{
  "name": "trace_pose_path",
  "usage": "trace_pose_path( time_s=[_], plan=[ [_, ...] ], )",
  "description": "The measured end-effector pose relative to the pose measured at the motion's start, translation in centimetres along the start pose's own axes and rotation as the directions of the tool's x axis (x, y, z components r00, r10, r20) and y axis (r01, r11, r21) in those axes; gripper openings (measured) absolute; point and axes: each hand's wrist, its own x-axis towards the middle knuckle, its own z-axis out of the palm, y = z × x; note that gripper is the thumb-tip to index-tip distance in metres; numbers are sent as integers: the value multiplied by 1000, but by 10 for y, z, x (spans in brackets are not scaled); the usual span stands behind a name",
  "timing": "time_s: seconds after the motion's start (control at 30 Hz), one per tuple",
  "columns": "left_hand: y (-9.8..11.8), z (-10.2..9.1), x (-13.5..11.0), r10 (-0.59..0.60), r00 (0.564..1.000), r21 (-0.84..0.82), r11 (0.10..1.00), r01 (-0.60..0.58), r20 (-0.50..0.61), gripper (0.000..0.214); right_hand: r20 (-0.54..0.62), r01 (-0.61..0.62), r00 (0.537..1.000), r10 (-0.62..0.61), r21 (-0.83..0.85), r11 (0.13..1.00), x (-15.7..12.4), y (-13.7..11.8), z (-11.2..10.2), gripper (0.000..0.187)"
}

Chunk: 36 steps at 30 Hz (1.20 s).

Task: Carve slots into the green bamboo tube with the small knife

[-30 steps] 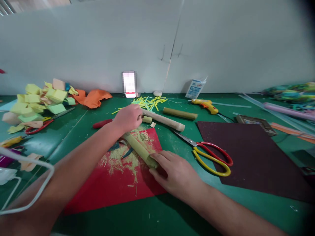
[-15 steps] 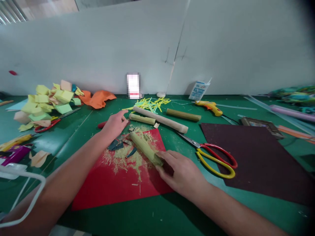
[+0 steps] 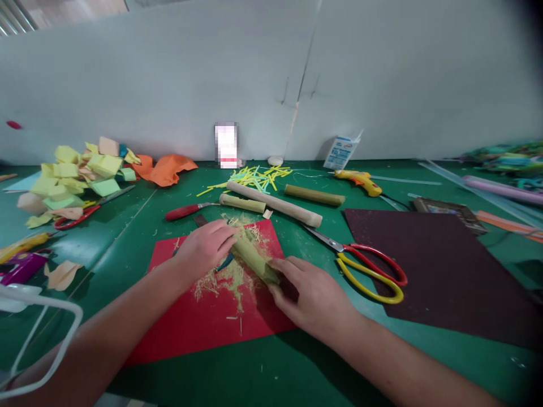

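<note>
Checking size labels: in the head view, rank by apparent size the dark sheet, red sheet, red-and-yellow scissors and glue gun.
1. dark sheet
2. red sheet, partly covered, so close to first
3. scissors
4. glue gun, farther from the camera, so its true size is unsure

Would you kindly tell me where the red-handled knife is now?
In the head view, the red-handled knife lies left of centre on the green mat, just beyond the red sheet, beside a short bamboo piece.
</note>
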Motion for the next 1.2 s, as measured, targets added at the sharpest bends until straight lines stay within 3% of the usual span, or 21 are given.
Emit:
trace_pose_path(
  time_s=[0.53,0.87,1.03,1.2],
  plan=[
    [4,1,-9,-171,983,-78,981,176,72,31,33,-32,999,32,2,999,-3,0,1,28],
    [-5,4,-10,-185,980,-145,974,173,-75,23,9,-84,996,86,-165,983,-1,-7,1,31],
    [-6,9,-13,-202,978,-131,972,194,-47,30,31,-70,997,76,-159,985,1,-6,4,33],
    [-6,6,-13,-267,963,-144,955,259,-43,24,18,-65,998,68,-141,988,1,-4,7,32]
  ],
)
